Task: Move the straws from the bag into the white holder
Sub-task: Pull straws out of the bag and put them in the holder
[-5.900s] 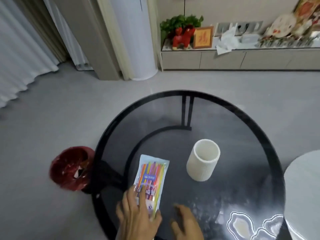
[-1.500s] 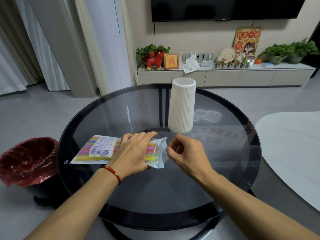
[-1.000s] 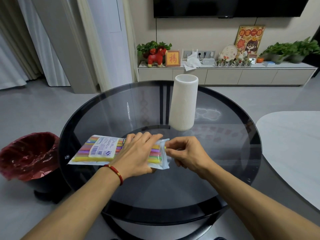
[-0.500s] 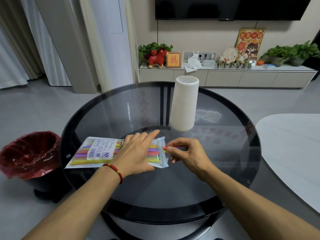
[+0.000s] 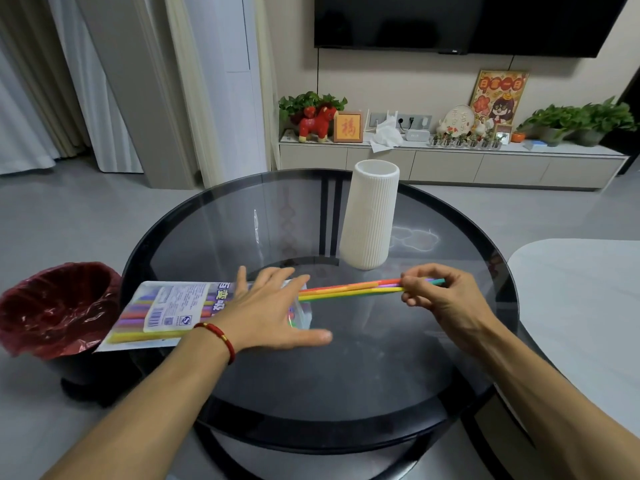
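Left hand (image 5: 268, 313) lies flat pinning the bag (image 5: 166, 311); right hand (image 5: 438, 294) pinches straws (image 5: 349, 289) half-drawn out; next, lift them into the white holder (image 5: 370, 216)

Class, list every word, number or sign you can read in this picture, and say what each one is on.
"福": the framed picture on the cabinet.
"S" in a circle: white label on the straw bag.
Barcode, digits and fine print on that label: too small to read.
Large characters on the bag, beside the left hand: blurred, unreadable.
Poster heading: not clearly readable.
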Demonstrator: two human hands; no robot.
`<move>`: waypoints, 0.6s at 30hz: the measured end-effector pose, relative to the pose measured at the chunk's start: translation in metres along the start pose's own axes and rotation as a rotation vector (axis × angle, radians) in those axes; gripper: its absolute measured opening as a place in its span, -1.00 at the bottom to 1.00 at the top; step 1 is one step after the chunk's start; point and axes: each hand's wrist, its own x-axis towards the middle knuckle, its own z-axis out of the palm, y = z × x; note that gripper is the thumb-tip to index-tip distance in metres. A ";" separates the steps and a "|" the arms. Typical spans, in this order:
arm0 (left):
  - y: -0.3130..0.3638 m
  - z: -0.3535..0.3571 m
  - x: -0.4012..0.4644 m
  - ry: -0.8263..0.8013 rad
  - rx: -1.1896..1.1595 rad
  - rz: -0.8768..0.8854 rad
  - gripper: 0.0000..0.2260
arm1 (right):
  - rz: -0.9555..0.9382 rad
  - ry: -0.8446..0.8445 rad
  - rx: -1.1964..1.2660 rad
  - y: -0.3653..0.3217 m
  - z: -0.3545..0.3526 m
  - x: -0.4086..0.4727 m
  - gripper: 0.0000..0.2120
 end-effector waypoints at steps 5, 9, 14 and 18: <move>0.023 0.005 0.010 0.112 0.030 0.060 -0.66 | -0.038 -0.002 0.034 -0.014 0.003 -0.007 -0.50; 0.032 0.007 0.012 0.116 0.036 0.053 -0.73 | -0.003 0.122 0.233 -0.014 0.015 -0.007 -0.41; 0.052 0.008 0.011 0.142 0.010 0.082 -0.72 | 0.158 -0.022 0.242 0.001 0.069 -0.017 -0.39; 0.061 0.012 0.009 0.146 -0.056 0.134 -0.73 | 0.002 0.192 -0.068 0.009 0.101 -0.016 -0.67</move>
